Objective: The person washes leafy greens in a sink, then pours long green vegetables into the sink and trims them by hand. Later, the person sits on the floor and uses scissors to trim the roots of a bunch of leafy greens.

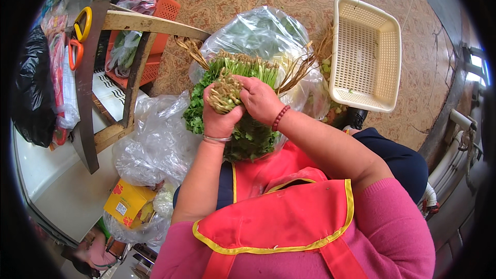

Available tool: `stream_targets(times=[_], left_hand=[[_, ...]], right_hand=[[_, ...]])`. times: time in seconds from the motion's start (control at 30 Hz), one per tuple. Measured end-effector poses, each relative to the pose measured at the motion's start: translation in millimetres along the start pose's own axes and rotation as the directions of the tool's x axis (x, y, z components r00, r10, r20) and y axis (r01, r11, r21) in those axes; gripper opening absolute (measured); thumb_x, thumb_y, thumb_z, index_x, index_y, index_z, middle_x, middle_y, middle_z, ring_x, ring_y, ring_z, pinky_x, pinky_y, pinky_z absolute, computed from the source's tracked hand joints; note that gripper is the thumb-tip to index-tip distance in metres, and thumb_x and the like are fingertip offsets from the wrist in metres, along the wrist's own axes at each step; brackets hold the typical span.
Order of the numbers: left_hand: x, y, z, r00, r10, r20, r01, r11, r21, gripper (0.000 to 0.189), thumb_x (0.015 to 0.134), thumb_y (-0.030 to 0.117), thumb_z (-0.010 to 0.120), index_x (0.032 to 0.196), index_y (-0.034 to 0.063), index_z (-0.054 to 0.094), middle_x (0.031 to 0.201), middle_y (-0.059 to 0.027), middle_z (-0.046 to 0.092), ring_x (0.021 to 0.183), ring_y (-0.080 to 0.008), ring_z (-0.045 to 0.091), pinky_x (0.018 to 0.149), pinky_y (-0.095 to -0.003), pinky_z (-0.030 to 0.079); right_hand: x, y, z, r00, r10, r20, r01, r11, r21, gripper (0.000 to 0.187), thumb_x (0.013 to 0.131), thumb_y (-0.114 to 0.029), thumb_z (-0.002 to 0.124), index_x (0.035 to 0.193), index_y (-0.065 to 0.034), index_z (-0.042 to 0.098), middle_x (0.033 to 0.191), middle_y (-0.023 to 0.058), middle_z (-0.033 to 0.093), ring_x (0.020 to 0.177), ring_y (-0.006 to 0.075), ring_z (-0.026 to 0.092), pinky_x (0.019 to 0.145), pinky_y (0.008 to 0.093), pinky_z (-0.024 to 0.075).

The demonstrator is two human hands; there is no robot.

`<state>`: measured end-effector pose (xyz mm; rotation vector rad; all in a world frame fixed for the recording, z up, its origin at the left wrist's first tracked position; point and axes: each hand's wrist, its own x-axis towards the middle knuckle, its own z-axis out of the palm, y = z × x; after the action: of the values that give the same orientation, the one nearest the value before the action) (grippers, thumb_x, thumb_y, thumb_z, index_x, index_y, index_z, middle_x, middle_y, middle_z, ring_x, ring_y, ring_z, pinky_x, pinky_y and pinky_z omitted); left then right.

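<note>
My left hand is closed around a small bunch of leafy greens, its pale roots pointing up at the camera. At the right side of those roots, my right hand touches the bunch with bent fingers; whether it pinches a root cannot be told. Behind and below both hands lies a large bundle of green herbs, like coriander, with its cut or rooted ends towards the far side. Brown dry straw ties stick out on both sides of it. Clear plastic bags with more greens lie beyond.
A cream plastic basket stands on the tiled floor at right. On the left are a wooden frame with scissors hung on it, a red crate, a black bag, crumpled plastic and a yellow box. Another person is at lower left.
</note>
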<state>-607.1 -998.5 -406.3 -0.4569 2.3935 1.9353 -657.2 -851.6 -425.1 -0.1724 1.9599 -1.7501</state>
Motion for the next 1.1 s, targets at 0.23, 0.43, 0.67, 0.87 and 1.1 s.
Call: stream_targets(times=[0.23, 0.43, 0.67, 0.87, 1.1], left_hand=[[8, 1, -25, 0.987, -0.123, 0.107, 0.134, 0.985, -0.11, 0.06, 0.067, 0.004, 0.075, 0.121, 0.0002, 0.05, 0.111, -0.0057, 0.063, 0.098, -0.0155, 0.06, 0.09, -0.0309, 0.049], [1, 12, -31, 0.989, -0.058, 0.135, 0.07, 0.994, -0.083, 0.065, 0.067, 0.006, 0.075, 0.126, 0.0001, 0.048, 0.113, -0.0064, 0.062, 0.101, -0.0161, 0.06, 0.093, -0.0308, 0.048], [-17, 60, -74, 0.993, -0.02, 0.114, 0.061, 0.926, -0.372, 0.059, 0.066, 0.012, 0.07, 0.121, -0.0021, 0.053, 0.106, -0.0142, 0.063, 0.1, -0.0255, 0.062, 0.102, -0.0466, 0.044], [-20, 74, -93, 0.998, -0.046, 0.046, 0.062, 0.893, -0.446, 0.057, 0.063, 0.034, 0.071, 0.104, -0.0039, 0.061, 0.097, -0.0132, 0.062, 0.093, -0.024, 0.061, 0.109, -0.0476, 0.037], [-15, 59, -98, 0.988, -0.075, 0.134, 0.134, 0.843, -0.52, 0.06, 0.064, 0.032, 0.071, 0.111, -0.0033, 0.058, 0.1, -0.0132, 0.061, 0.096, -0.0255, 0.061, 0.106, -0.0446, 0.041]], right_hand=[[23, 20, -16, 0.919, 0.232, 0.318, -0.284, 0.95, 0.129, 0.041, 0.088, -0.011, 0.049, 0.127, -0.0081, 0.062, 0.088, 0.0142, 0.069, 0.082, 0.0199, 0.065, 0.08, 0.03, 0.0517], [54, 62, 4, 0.858, 0.36, 0.366, -0.33, 0.933, -0.144, 0.026, 0.094, -0.018, 0.056, 0.117, -0.014, 0.069, 0.096, 0.0127, 0.072, 0.093, 0.0244, 0.069, 0.084, 0.0364, 0.0532], [65, 109, 14, 0.901, 0.342, 0.265, -0.358, 0.934, 0.013, 0.024, 0.095, -0.013, 0.055, 0.115, -0.0105, 0.068, 0.096, 0.0111, 0.072, 0.086, 0.0206, 0.066, 0.081, 0.0343, 0.0518], [53, 87, -3, 0.917, 0.308, 0.255, -0.316, 0.949, -0.009, 0.031, 0.091, -0.016, 0.059, 0.121, -0.0131, 0.067, 0.096, 0.0101, 0.071, 0.081, 0.0172, 0.066, 0.077, 0.0315, 0.053], [19, 34, -18, 0.924, 0.362, 0.127, -0.368, 0.929, 0.03, 0.047, 0.082, -0.018, 0.069, 0.126, -0.0061, 0.055, 0.094, 0.0135, 0.067, 0.087, 0.0226, 0.066, 0.08, 0.0334, 0.053]])
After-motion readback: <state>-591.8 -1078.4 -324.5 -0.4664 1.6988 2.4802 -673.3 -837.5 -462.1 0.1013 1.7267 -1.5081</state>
